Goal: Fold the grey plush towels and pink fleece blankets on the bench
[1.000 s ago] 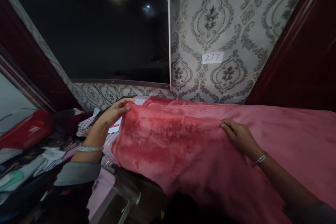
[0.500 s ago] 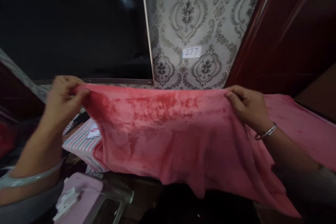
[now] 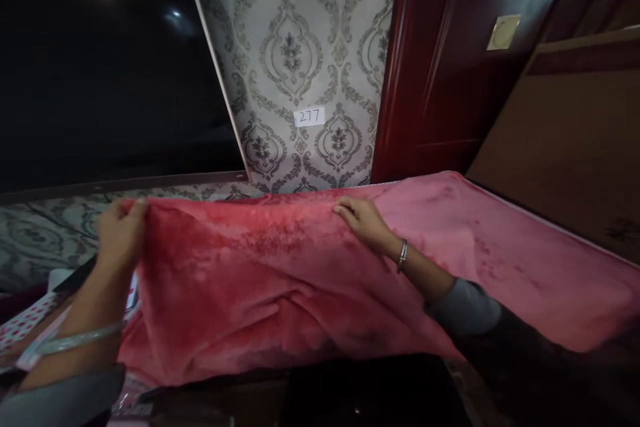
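A pink, plush-looking cloth (image 3: 260, 260) stretches between my two hands, its top edge pulled nearly straight and its lower part falling in folds. At its left corner my left hand (image 3: 123, 227) is closed, thumb and fingers pinching the edge. My right hand (image 3: 363, 220) pinches the same top edge further right. More pink cloth (image 3: 500, 247) lies spread over the surface to the right; whether it is the same piece I cannot tell. What lies beneath the cloth is hidden.
A large dark screen (image 3: 115, 80) fills the upper left. Patterned wallpaper bears a paper label (image 3: 309, 116) reading 277. At the right stand a dark red door (image 3: 435, 80) and a brown panel (image 3: 565, 133). Dotted and striped items (image 3: 25, 323) lie at the lower left.
The held cloth has been lowered over the surface, and my hands sit further left in view. My view has turned right, showing more of the door and the spread pink cloth.
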{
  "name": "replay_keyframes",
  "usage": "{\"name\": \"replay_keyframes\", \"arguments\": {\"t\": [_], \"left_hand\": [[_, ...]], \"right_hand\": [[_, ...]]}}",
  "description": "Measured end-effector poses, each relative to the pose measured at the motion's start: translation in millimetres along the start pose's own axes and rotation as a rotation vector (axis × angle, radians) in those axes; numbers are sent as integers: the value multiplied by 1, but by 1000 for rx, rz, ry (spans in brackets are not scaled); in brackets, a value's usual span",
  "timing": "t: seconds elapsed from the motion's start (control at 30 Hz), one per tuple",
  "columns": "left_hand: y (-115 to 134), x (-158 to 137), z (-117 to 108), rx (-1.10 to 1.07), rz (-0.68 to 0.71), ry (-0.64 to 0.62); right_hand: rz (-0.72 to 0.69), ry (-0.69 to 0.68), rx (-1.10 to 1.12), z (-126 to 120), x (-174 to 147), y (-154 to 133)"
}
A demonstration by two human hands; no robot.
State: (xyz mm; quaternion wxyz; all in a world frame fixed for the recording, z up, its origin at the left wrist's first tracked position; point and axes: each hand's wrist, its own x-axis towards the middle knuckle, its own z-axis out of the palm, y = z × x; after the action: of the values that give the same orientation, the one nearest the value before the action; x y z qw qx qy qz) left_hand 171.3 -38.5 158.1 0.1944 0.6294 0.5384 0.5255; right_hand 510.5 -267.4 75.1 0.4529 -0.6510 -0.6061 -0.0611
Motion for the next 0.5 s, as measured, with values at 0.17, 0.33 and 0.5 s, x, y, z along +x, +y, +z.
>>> {"name": "replay_keyframes", "arguments": {"t": [0.17, 0.33, 0.5], "left_hand": [[32, -85, 55, -47, 741, -412], [40, -167, 118, -63, 878, -789], [39, -172, 140, -1, 888, -752]], "right_hand": [[-50, -131, -92, 20, -10, -17], [-117, -153, -129, 33, -24, -27], [-111, -104, -7, 20, -37, -6]]}}
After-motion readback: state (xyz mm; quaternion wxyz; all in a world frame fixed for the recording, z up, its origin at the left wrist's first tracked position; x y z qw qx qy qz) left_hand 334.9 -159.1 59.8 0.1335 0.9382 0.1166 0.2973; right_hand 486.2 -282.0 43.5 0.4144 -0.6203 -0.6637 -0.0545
